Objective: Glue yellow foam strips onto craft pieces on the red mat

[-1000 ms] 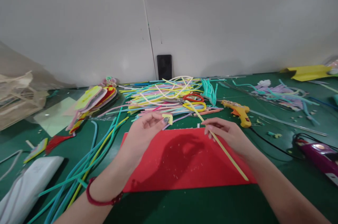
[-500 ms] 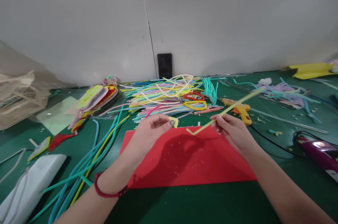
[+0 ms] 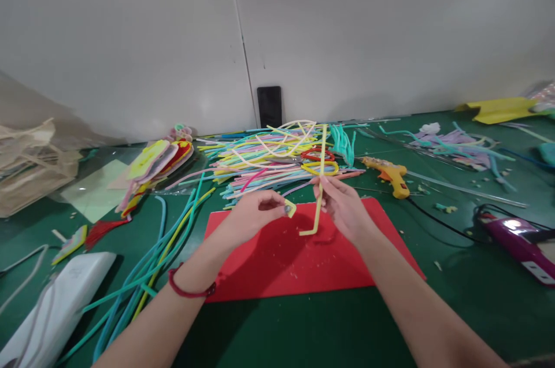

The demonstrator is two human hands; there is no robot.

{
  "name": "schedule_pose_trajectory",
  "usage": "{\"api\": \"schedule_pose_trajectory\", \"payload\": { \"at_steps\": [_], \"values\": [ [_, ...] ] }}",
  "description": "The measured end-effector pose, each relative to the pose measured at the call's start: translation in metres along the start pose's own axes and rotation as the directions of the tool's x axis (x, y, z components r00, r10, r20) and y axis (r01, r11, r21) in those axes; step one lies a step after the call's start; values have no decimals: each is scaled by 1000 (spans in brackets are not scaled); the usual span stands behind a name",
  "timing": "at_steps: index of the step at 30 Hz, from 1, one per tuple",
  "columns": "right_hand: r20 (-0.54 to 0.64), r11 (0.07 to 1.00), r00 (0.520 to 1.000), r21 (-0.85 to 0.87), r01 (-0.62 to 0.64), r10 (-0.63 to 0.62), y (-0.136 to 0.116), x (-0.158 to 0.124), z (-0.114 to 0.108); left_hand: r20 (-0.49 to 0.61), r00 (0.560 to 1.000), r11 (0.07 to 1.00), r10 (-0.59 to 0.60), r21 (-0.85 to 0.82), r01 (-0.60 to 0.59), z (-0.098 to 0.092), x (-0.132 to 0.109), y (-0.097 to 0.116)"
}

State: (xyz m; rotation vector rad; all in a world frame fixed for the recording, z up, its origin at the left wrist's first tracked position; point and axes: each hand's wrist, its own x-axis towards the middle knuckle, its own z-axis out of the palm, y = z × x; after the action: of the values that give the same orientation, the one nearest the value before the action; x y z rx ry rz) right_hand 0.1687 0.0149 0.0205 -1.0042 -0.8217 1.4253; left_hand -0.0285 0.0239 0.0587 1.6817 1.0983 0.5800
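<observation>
Between thumb and fingers, my left hand point(image 3: 254, 216) pinches a small pale-yellow bent piece point(image 3: 292, 209), which looks like a short loop of pipe cleaner. My right hand point(image 3: 344, 207) is closed on a long pale-yellow pipe cleaner point(image 3: 323, 148). That one stands almost upright, its lower end bent into a short hook pointing left. Both hands are above a red sheet point(image 3: 277, 270) dotted with tiny scraps. The two yellow pieces are apart. Just behind the hands, scissors point(image 3: 333, 169) with red and yellow handles rest on a heap of coloured pipe cleaners point(image 3: 243, 167).
An orange glue gun point(image 3: 394, 174) with a black cord lies to the right, near a purple device point(image 3: 520, 244). Blue and green pipe cleaners point(image 3: 158, 252) and a white box-like object point(image 3: 65, 298) lie left. A black phone point(image 3: 269, 107) leans on the wall.
My right hand has moved left and turned the long pipe cleaner from slanting right to nearly upright. The left hand still pinches its small piece, tilted slightly differently.
</observation>
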Motion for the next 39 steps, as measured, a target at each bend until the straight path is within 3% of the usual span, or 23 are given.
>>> {"api": "schedule_pose_trajectory", "payload": {
  "at_steps": [4,8,14,25,39],
  "values": [
    [96,996,991,-8,-90,91,22,0,5,191,981,998,-40,57,29,-3,1,-6],
    [177,993,977,-30,-116,120,29,-1,6,256,964,992,-74,117,45,-2,3,-10],
    [207,992,972,-75,-97,111,30,2,5,368,923,989,-117,131,73,3,7,-16],
    [190,994,979,-92,-64,80,31,3,6,439,888,990,-141,47,134,8,11,-28],
    [174,993,981,-96,-67,83,31,3,6,457,884,992,-100,-23,124,14,13,-38]
  ]
}}
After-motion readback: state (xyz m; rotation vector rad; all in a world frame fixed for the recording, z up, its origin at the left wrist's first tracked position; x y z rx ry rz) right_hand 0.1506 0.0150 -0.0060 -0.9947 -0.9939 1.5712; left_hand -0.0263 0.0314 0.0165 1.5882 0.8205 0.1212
